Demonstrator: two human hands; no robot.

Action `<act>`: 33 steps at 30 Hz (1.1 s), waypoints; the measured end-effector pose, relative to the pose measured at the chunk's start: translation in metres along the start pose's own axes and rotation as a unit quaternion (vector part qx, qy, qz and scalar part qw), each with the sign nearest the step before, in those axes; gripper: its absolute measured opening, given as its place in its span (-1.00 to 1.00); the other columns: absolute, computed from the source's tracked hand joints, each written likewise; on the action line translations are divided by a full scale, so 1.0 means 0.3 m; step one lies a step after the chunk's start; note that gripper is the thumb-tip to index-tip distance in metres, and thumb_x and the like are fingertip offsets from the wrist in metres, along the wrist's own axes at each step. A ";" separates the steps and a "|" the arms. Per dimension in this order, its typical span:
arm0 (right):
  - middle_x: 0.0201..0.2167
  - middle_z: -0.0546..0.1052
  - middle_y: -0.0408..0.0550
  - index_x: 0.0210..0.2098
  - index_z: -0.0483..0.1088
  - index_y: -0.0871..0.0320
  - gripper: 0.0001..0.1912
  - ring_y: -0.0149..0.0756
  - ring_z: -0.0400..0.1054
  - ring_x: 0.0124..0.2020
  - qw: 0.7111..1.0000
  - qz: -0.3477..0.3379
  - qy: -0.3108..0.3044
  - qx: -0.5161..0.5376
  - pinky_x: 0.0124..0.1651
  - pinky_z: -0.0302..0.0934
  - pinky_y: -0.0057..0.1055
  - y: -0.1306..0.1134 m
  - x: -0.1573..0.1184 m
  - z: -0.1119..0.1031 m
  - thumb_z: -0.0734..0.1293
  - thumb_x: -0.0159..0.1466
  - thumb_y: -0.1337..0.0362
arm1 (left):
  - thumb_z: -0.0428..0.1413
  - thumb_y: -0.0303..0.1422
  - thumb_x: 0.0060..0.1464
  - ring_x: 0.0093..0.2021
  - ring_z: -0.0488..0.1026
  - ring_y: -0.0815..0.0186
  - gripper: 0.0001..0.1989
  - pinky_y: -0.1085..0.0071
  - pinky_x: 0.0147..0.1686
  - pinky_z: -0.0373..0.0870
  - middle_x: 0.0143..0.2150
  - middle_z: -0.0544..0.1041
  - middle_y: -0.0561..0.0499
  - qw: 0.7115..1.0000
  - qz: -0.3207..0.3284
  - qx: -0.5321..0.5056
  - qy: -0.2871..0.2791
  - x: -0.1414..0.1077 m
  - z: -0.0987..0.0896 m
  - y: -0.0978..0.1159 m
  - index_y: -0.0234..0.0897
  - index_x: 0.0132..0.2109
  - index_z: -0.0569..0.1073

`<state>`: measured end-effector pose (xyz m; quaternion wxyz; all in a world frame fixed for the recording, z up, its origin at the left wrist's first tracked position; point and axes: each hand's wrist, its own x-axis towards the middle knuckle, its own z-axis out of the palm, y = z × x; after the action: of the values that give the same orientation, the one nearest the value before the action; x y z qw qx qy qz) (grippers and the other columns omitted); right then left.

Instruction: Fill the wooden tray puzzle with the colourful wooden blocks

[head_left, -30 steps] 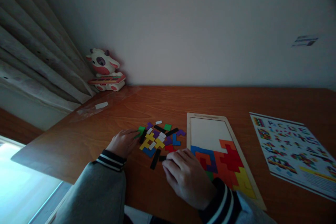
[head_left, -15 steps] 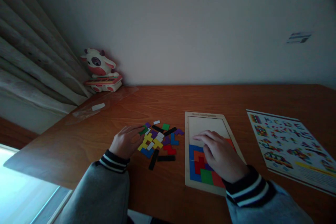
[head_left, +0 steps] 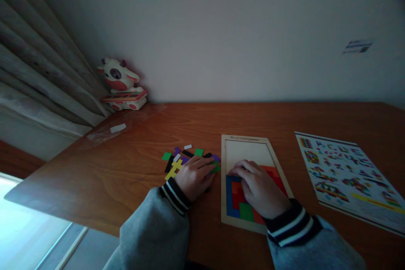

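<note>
My left hand [head_left: 196, 176] is over the right part of a loose heap of coloured pieces, its fingers closed on a green piece [head_left: 216, 167] at their tips. Yellow pieces [head_left: 173, 169], purple, black and white ones show to its left. The wooden frame board [head_left: 224, 185] lies right of the heap, its lower part filled with blue, red, orange and green pieces, its upper part bare. Over the filled part is my right hand [head_left: 261, 185], fingers bent together at the upper edge of the blue piece [head_left: 230, 196]; anything under them is hidden.
A printed pattern sheet [head_left: 348, 173] lies on the table [head_left: 190, 122] at the right. A cow toy [head_left: 122, 84] stands at the back left by the curtain [head_left: 47, 59], with clear plastic and a white label [head_left: 118, 128] in front of it.
My left hand has moved right across the heap, and a green piece is now at its fingertips. My right hand has shifted slightly left and down over the board.
</note>
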<state>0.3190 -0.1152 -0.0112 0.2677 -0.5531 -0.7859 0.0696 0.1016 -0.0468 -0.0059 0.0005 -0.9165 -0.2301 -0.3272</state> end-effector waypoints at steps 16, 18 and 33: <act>-0.22 0.56 -0.02 -0.04 0.41 0.09 -0.71 -0.24 0.46 -0.18 0.975 0.106 0.077 0.179 -0.09 0.34 -0.24 0.041 -0.016 -0.093 0.16 0.31 0.36 | 0.13 -0.45 0.14 -0.11 0.56 0.23 -0.78 0.27 -0.09 0.55 -0.06 0.60 -0.13 0.995 0.003 -0.091 0.027 0.023 0.041 0.067 -0.27 -0.05 0.52; -0.16 0.55 0.01 0.00 0.39 0.09 -0.71 -0.21 0.46 -0.15 0.949 0.162 0.158 0.220 -0.06 0.34 -0.21 0.067 -0.017 -0.132 0.22 0.32 0.19 | 0.14 -0.45 0.13 -0.09 0.56 0.23 -0.76 0.26 -0.07 0.54 -0.05 0.60 -0.12 0.993 -0.013 -0.116 0.031 0.023 0.051 0.073 -0.25 -0.04 0.52; -0.10 0.59 0.04 -0.02 0.44 0.10 -0.61 -0.18 0.50 -0.08 0.886 0.197 0.001 0.420 0.01 0.40 -0.18 -0.014 -0.019 -0.097 0.33 0.25 0.03 | 0.11 -0.47 0.16 -0.04 0.54 0.25 -0.69 0.29 -0.04 0.52 0.01 0.57 -0.11 0.991 0.034 -0.114 0.055 0.037 0.054 0.087 -0.22 0.06 0.45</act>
<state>0.3314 -0.1273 0.0132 0.4567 -0.5326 -0.5577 0.4435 0.1299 -0.0630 -0.0079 -0.0802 -0.8986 -0.1595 -0.4008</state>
